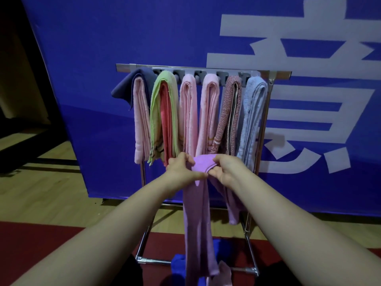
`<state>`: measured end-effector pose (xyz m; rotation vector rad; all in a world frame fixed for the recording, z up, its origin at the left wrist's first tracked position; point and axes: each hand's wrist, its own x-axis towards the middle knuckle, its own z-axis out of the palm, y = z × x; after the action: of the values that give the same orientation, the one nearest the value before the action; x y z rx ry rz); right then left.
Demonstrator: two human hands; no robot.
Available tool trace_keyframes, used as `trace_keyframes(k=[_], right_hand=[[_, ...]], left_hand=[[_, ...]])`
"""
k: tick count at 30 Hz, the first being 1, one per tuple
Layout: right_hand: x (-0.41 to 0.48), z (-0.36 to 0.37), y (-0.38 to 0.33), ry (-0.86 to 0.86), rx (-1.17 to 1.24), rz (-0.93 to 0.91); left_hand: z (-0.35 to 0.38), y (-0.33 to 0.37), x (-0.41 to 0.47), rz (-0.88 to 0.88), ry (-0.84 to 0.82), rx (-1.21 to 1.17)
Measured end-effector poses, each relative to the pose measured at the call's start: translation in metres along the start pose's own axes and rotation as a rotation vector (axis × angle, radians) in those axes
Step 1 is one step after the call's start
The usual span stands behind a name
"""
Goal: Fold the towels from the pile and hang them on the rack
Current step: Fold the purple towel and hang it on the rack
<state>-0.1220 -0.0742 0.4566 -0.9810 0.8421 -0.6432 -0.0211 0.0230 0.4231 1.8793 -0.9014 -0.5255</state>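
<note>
Our left hand and right hand each pinch the soft lilac terry towel, its long folded strip drooping below them. Just beyond stands the chrome tube rack, draped with folded pastel towels.

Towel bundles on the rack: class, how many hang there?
6, left to right: navy-and-pink bundle, green-and-coral bundle, first pink bundle, second pink bundle, speckled red bundle, light blue bundle. Folds may hide more towels.

Hung towels crowd the rack, slim gaps between; a purple towel drapes across its front; wooden floor leftward lies open.
</note>
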Motion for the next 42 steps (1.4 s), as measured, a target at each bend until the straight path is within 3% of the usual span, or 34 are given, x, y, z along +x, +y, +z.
trace_keyframes(k=[4,11,18,23,26,31,39,42], right_hand=[[0.005,0.009,-0.008,0.068,0.223,0.055],[-0.005,0.023,-0.020,0.021,0.253,0.032],[-0.009,0.019,-0.032,0.025,0.189,-0.036],[-0.013,0.023,-0.021,-0.034,0.383,0.066],[-0.014,0.021,-0.011,0.001,0.044,0.019],[-0.002,0.017,0.001,0.147,-0.851,-0.466],[-0.002,0.022,-0.006,-0.021,-1.040,-0.673],[-0.005,0.022,-0.007,-0.024,-1.053,-0.720]], left_hand=[[0.027,-0.007,-0.011,0.099,0.111,0.398],[0.045,-0.001,-0.005,0.091,0.385,0.567],[0.020,0.006,0.012,0.227,0.434,0.457],[0.000,0.017,0.019,0.294,0.483,0.339],[-0.009,0.027,0.024,0.327,0.464,0.322],[-0.012,0.044,0.017,0.428,0.332,0.334],[-0.023,0.047,0.021,0.690,0.286,0.663],[-0.022,0.047,0.022,0.664,0.301,0.718]])
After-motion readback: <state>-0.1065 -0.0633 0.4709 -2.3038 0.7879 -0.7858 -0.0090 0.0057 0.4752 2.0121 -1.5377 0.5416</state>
